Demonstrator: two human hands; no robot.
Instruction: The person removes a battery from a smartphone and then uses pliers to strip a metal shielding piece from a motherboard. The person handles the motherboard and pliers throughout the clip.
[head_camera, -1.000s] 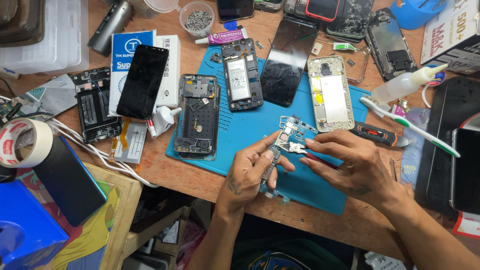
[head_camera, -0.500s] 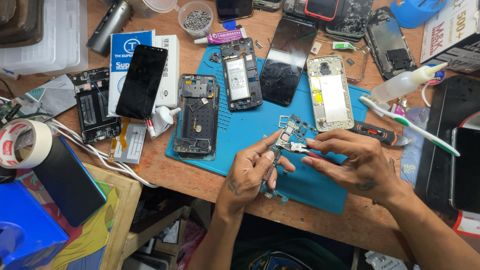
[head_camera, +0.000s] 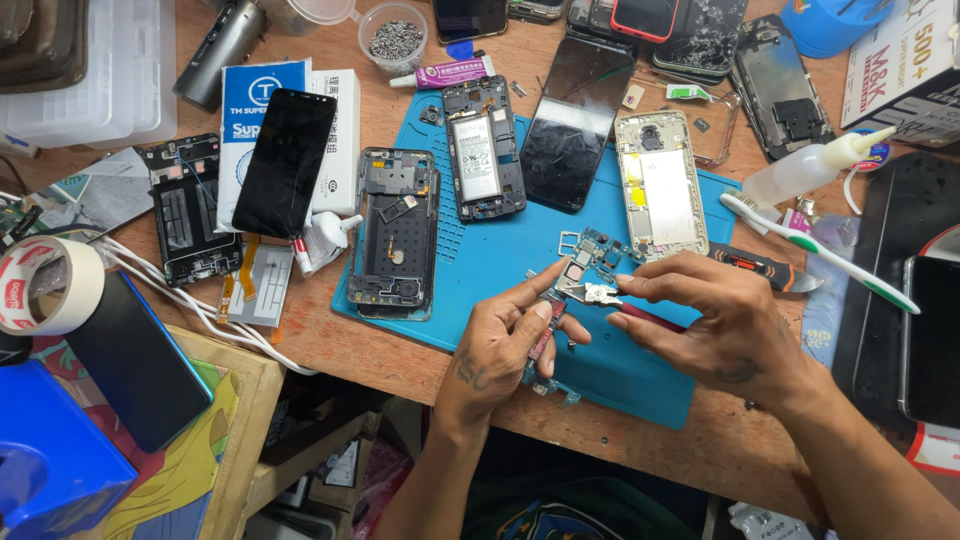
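— So, what am I looking at on the blue mat (head_camera: 480, 270)?

— I'm watching the left hand (head_camera: 500, 345) pinching a small circuit board (head_camera: 585, 262) between thumb and forefinger, grip closed on its near edge, just above the mat's middle. The right hand (head_camera: 725, 335) is pressing a thin metal tool (head_camera: 600, 294) against the board, fingers closed around it.

— What's worrying you?

— I'm thinking the tool tip could slip off the board and scratch a part, since the board is hanging partly in the air. A loose piece could also be dropping among the clutter on the tabletop (head_camera: 400, 360).

— And the count?

— I'm counting three opened phone bodies on the mat, one dark screen panel (head_camera: 570, 125) between them, one toothbrush (head_camera: 815, 250) at right, one tape roll (head_camera: 45, 285) at left, one cup of screws (head_camera: 395, 35) at the far edge.
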